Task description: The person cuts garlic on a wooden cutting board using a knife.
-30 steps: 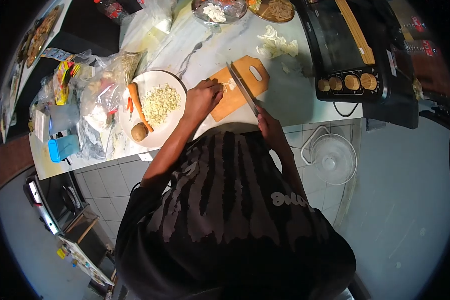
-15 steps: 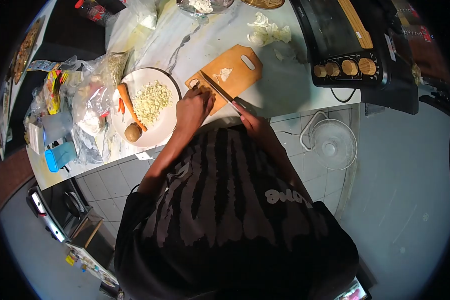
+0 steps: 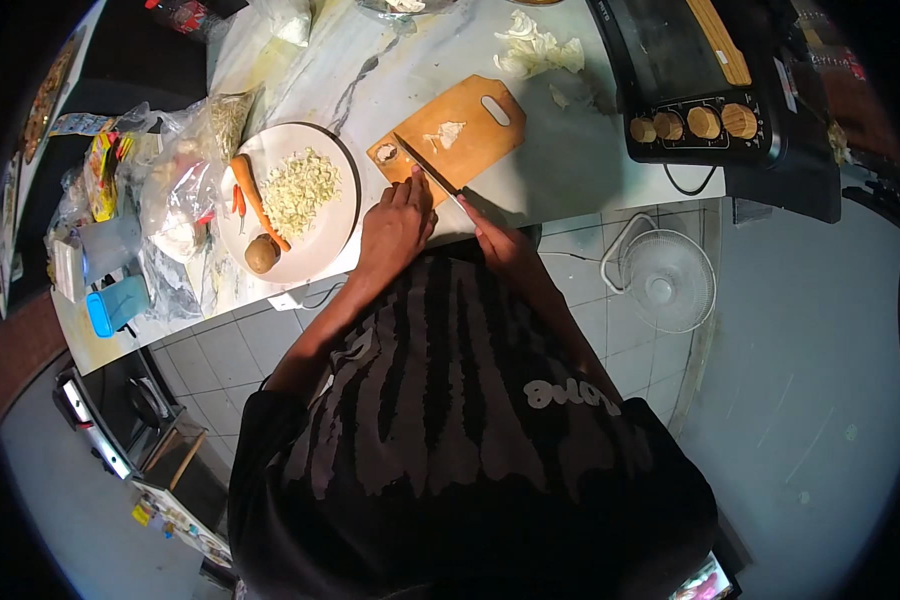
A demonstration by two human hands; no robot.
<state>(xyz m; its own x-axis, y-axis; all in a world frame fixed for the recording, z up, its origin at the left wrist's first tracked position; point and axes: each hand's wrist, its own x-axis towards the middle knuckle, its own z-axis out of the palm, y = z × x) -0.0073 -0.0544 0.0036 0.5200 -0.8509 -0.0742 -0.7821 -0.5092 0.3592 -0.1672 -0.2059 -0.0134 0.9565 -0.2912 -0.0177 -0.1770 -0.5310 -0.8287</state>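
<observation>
My right hand grips a knife by its handle, with the dark blade slanting across a wooden cutting board. Close to the blade, at the board's lower left edge, is my left hand. Its fingers are bent and drawn together, and what lies under them is hidden. A small pale, brownish piece rests near the board's left end, beyond the knife tip. On the other side of the blade lie thin whitish scraps.
Left of the board, a plate bears chopped pale pieces, a carrot, red chillies and a round brown vegetable. Plastic bags crowd the left. Pale leaves lie behind; an oven stands right.
My left hand has drawn back toward me from the board's left end, uncovering the small piece there. The knife stays in my right hand, its blade still across the board.
</observation>
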